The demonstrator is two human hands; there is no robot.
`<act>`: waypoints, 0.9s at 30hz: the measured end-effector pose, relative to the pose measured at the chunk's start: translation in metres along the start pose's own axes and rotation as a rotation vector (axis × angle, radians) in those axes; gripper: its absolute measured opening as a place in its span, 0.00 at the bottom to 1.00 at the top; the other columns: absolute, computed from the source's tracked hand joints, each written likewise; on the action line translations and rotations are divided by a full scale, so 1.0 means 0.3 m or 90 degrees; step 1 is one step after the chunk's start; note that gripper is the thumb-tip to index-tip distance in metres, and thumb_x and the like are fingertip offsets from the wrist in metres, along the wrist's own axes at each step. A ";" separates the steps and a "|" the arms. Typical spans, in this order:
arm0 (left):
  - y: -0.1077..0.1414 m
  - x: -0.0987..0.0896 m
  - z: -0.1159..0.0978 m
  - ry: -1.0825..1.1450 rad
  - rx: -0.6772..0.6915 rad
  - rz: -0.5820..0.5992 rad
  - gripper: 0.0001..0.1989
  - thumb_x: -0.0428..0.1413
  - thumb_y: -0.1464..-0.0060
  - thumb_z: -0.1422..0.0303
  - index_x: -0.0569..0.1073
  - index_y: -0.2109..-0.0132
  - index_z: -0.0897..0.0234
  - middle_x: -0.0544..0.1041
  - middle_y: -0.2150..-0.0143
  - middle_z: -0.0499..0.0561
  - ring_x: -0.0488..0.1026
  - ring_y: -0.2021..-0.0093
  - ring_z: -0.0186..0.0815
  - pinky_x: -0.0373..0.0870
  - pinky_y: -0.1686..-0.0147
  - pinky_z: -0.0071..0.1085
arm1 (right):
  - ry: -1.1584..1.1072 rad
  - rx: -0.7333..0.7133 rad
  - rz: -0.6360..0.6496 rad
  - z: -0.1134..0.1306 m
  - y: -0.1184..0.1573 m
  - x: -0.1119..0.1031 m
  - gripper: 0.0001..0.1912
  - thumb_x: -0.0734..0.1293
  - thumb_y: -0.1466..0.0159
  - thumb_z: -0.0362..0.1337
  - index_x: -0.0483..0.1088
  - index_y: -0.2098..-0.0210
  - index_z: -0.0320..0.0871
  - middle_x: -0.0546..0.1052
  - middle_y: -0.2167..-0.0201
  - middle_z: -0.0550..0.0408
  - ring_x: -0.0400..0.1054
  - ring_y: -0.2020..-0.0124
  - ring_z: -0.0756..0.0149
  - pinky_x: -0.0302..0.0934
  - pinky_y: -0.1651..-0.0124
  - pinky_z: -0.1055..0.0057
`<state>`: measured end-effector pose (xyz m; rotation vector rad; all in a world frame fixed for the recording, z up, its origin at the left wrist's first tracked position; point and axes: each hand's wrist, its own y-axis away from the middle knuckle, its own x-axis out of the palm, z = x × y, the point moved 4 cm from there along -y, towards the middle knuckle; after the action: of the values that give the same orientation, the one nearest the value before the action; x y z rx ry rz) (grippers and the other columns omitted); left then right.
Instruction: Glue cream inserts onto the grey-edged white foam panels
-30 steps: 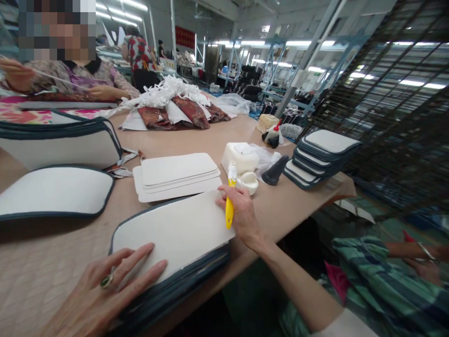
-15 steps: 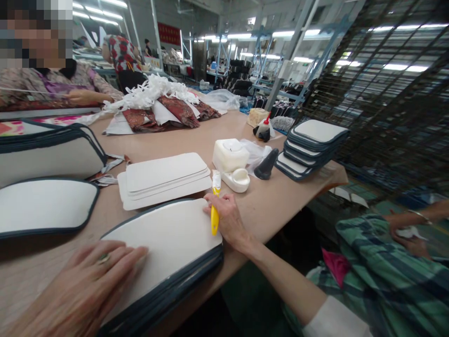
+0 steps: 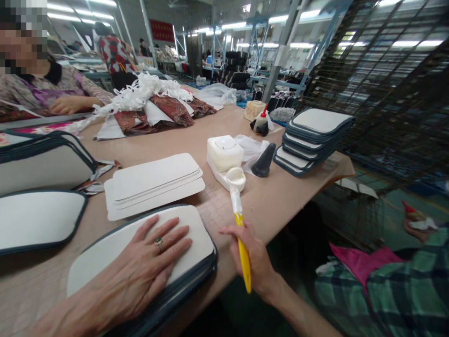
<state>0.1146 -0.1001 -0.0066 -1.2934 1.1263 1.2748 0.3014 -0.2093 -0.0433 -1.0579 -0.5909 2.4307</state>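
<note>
My left hand [image 3: 150,262] lies flat, fingers spread, on the top white panel [image 3: 196,224] of a dark-edged stack near the table's front edge. Between the thumb and fingers of my right hand [image 3: 254,257] is a brush [image 3: 243,252] with a yellow handle. Its white-coated head points away from me, up to the round opening of a white plastic container [image 3: 224,157]; the bristle tip cannot be made out there. Just beyond the stack under my left hand lie several loose white boards [image 3: 154,180].
More dark-edged panels stand at the left [image 3: 42,164] and at the right corner [image 3: 315,135]. A dark cone-shaped object [image 3: 264,161] and a red-tipped bottle [image 3: 261,122] sit behind the container. A co-worker in a plaid garment [image 3: 382,290] is close on my right.
My left hand has slid right and forward onto the panel. My right hand has moved off the panel's corner, right and nearer to me, and the brush head now meets the container's opening.
</note>
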 end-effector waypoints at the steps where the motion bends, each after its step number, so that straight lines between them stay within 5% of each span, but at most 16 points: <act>1: 0.005 0.006 0.002 -0.006 -0.004 -0.001 0.26 0.45 0.43 0.69 0.53 0.38 0.49 0.56 0.36 0.43 0.52 0.37 0.40 0.35 0.38 0.44 | -0.032 -0.009 0.012 0.007 0.033 0.001 0.18 0.55 0.40 0.24 0.63 0.54 0.46 0.76 0.64 0.56 0.70 0.64 0.67 0.60 0.55 0.65; 7: 0.033 0.059 0.002 -0.016 -0.017 -0.002 0.29 0.46 0.45 0.69 0.51 0.37 0.52 0.51 0.34 0.46 0.50 0.36 0.42 0.35 0.38 0.42 | -0.039 -0.144 -0.027 0.063 0.126 0.079 0.15 0.49 0.35 0.33 0.63 0.55 0.44 0.76 0.56 0.48 0.65 0.49 0.60 0.58 0.49 0.59; 13: 0.060 0.091 -0.004 -0.005 -0.054 -0.027 0.29 0.46 0.46 0.72 0.52 0.37 0.55 0.47 0.33 0.50 0.49 0.36 0.42 0.39 0.38 0.42 | -0.015 -0.126 -0.053 0.063 0.127 0.129 0.21 0.44 0.32 0.41 0.65 0.59 0.44 0.77 0.58 0.50 0.65 0.48 0.60 0.55 0.47 0.61; 19: 0.075 0.111 -0.005 0.021 -0.093 -0.027 0.30 0.47 0.47 0.71 0.52 0.37 0.56 0.49 0.34 0.49 0.51 0.37 0.42 0.43 0.38 0.42 | 0.045 -0.105 0.042 0.048 0.129 0.131 0.12 0.52 0.35 0.34 0.66 0.61 0.46 0.77 0.58 0.53 0.67 0.49 0.59 0.60 0.50 0.62; 27: 0.074 0.109 -0.010 0.044 -0.105 -0.027 0.33 0.50 0.50 0.72 0.51 0.37 0.60 0.53 0.35 0.51 0.50 0.37 0.43 0.44 0.38 0.42 | 0.002 -0.145 -0.057 0.088 0.058 0.151 0.08 0.58 0.37 0.27 0.64 0.64 0.46 0.80 0.64 0.53 0.72 0.57 0.61 0.66 0.55 0.66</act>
<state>0.0938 -0.1053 -0.0399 -1.4857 1.0529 1.3232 0.2498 -0.2052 -0.0624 -1.0970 -0.9119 2.3235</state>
